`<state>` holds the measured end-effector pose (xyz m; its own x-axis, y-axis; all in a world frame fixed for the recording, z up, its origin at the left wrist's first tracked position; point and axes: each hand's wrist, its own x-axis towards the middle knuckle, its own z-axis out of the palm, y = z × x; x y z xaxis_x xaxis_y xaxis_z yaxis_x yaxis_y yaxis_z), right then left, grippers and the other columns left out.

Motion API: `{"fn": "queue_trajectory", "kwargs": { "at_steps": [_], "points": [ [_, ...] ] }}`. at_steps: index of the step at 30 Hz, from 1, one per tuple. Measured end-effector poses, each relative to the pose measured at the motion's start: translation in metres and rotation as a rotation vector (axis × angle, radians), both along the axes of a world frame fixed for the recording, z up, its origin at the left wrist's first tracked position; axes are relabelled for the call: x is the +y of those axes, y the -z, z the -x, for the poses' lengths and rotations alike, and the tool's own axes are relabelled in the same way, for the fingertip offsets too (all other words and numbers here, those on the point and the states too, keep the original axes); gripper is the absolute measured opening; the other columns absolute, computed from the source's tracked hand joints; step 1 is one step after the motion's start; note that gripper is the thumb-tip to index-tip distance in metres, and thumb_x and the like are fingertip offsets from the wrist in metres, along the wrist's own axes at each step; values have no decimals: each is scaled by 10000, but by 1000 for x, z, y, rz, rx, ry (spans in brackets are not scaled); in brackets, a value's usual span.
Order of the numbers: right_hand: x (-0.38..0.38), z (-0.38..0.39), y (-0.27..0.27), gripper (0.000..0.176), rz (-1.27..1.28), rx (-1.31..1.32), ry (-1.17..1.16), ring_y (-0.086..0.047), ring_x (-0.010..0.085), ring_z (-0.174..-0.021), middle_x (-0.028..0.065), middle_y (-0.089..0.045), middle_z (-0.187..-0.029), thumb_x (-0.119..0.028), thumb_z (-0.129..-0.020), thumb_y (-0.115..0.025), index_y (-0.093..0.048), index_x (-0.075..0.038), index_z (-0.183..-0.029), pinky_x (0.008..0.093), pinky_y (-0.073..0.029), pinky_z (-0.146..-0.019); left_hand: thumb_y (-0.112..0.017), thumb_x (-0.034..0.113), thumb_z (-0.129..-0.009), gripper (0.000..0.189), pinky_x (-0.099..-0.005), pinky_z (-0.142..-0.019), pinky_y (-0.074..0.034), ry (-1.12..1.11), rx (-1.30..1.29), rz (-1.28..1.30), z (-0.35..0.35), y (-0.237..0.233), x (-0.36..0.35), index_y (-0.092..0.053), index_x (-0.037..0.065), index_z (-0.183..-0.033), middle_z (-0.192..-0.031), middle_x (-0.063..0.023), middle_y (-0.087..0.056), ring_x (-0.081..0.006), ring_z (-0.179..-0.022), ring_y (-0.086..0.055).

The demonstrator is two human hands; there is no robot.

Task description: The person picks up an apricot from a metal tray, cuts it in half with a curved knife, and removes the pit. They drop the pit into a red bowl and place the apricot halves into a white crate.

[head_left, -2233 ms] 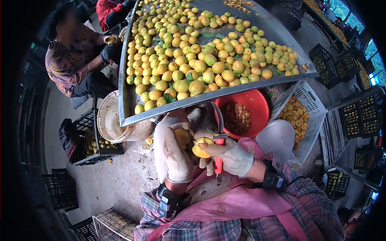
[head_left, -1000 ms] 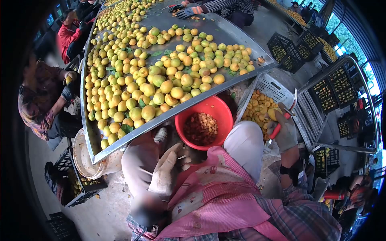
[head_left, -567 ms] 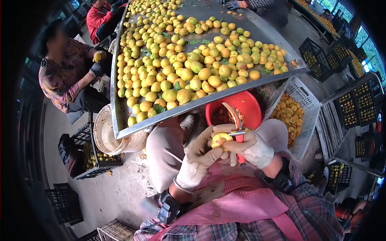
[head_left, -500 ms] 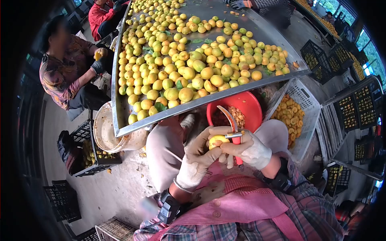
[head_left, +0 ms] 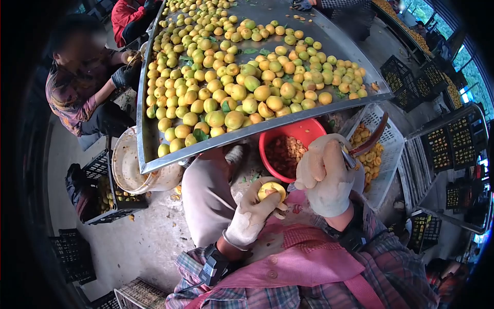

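Note:
My left hand, in a pale work glove, is closed around a cut apricot, its pale cut face turned upward. To its right, my right hand, also gloved, grips a curved knife whose blade points up and right; its handle is mostly hidden in the fist. The two hands are apart. Just beyond them sits a red basin containing apricot pits. A white crate with apricot halves stands beyond my right hand, partly covered by it.
A metal-edged table carries many whole apricots and some leaves. White buckets and a black crate stand at left. A co-worker sits by the table's left side. Stacked black crates and a metal rack are at right.
My hands have separated. The right hand moved up and right with the knife, turning its blade away from the apricot. The apricot now shows a cut face in my left hand.

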<state>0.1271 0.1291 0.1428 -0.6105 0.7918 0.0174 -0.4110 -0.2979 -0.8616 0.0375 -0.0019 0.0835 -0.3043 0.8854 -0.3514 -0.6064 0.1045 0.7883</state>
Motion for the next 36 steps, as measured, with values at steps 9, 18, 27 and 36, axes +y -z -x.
{"fn": "queue_trajectory", "kwargs": {
  "at_steps": [9, 18, 27, 36],
  "points": [
    [-20, 5, 22, 131, -178, 95, -99, -450, 131, -521, 25, -442, -607, -161, -934, -513, -482, -46, -879, 276, -366, -486, -685, 222, -872, 385, -225, -538, -496, 30, 151, 187, -8, -13, 5, -526, 12, -1152, -823, -24, -621, -70, -665, -580],
    [-12, -8, 36, 163, -421, 1, -127, -651, 174, -775, 90, -676, -954, -57, -802, -641, -637, -30, -963, 286, -520, -699, -752, 246, -821, 395, -250, -724, -498, -158, 576, 91, -22, 10, 4, -574, -14, -1059, -864, -49, -638, -107, -779, -589],
    [-15, 0, 41, 150, -923, -393, -40, -661, 167, -785, 76, -688, -943, -69, -866, -614, -639, -43, -1011, 288, -519, -717, -725, 163, -800, 351, -254, -734, -491, -210, 561, 115, -24, 15, 1, -573, -28, -1053, -879, -76, -631, -119, -809, -588],
    [-4, 14, 24, 236, 10, 124, -407, -620, 126, -691, 23, -641, -790, -119, -955, -510, -540, 9, -1150, 242, -501, -623, -743, 184, -773, 347, -268, -700, -492, -217, 577, 136, -24, 8, 0, -590, -27, -1003, -842, -82, -629, -128, -763, -587]
  ]
}}
